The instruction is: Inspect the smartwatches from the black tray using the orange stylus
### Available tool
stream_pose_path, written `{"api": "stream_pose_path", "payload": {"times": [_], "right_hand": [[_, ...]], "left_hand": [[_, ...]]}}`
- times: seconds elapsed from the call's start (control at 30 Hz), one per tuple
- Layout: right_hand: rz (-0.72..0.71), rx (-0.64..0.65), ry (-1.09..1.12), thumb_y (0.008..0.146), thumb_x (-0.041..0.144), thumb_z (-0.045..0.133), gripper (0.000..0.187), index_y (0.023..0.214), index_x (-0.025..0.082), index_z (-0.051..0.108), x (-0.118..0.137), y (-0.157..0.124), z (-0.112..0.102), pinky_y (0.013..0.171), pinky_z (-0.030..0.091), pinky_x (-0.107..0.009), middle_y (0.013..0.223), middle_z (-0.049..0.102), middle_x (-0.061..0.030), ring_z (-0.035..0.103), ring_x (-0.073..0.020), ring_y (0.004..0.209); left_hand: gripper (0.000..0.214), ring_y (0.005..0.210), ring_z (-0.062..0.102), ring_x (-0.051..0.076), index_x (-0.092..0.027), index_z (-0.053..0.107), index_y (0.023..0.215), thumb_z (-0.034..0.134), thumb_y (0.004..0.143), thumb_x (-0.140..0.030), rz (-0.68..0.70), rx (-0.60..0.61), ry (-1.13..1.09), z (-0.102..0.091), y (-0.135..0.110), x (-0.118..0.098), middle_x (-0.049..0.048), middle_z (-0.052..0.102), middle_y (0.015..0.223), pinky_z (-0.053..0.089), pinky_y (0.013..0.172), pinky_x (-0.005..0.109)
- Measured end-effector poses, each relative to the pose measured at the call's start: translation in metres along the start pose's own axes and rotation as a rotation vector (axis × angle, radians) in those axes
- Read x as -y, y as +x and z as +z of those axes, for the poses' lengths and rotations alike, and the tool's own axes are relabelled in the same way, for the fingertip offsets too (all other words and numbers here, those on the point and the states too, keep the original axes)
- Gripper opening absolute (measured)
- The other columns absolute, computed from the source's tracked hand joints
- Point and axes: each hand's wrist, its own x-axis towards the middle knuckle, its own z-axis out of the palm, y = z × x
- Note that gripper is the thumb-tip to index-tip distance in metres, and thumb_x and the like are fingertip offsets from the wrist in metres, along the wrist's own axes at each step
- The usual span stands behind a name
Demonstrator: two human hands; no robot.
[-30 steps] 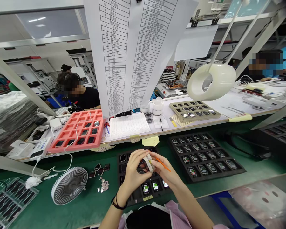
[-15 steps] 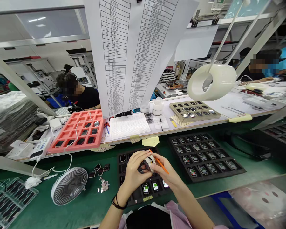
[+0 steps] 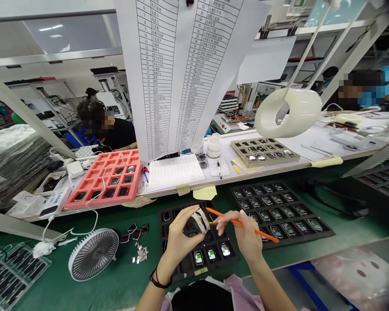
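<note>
My left hand (image 3: 183, 235) is closed around a watch case (image 3: 199, 221) with a dark body and a pale rim, held tilted on its side. My right hand (image 3: 248, 237) grips a thin orange stick (image 3: 268, 236), which slants across its fingers. A small yellow bit shows between the right fingertips and the watch case; what it is I cannot make out. Beneath both hands lies a black foam tray (image 3: 234, 254) of watches. Three lit watch screens, among them one watch (image 3: 225, 249), show along its front row.
Another black tray (image 3: 324, 233) full of watches lies to the right. On the left are a small fan (image 3: 94, 255), loose watch frames (image 3: 136, 233) and small metal pieces (image 3: 141, 252). A pink tray (image 3: 84, 183) rests on the shelf. A printed list (image 3: 181, 77) hangs ahead.
My right hand has drawn back to the right from the watch case, and the orange stick has swung flatter with it. The left hand still holds the case. A lit screen is now uncovered.
</note>
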Motion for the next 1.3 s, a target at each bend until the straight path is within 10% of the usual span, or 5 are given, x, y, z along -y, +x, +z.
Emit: {"api": "stream_pose_path", "payload": {"times": [0.4,1.3], "right_hand": [[-0.065,-0.046,-0.058,0.099,0.035,0.038,0.053,0.066,0.017,0.075,0.000,-0.004,0.007,0.035,0.037,-0.023,0.050,0.063,-0.0044,0.051,-0.0109,0.037],[-0.078,-0.019,-0.312,0.099,0.035,0.038,0.053,0.061,0.017,0.070,0.010,0.000,0.005,0.037,0.033,-0.023,0.046,0.058,-0.0019,0.045,-0.0090,0.036]], "left_hand": [[0.057,0.107,0.064,0.025,-0.019,0.058,0.119,0.065,0.065,-0.003,0.025,-0.026,-0.001,0.001,-0.001,-0.001,0.0115,0.067,0.115,0.056,0.090,0.040],[0.055,0.103,0.066,0.026,-0.018,0.060,0.115,0.063,0.063,-0.001,-0.035,0.037,0.022,0.003,0.000,-0.001,0.0108,0.068,0.111,0.057,0.087,0.041]]}}
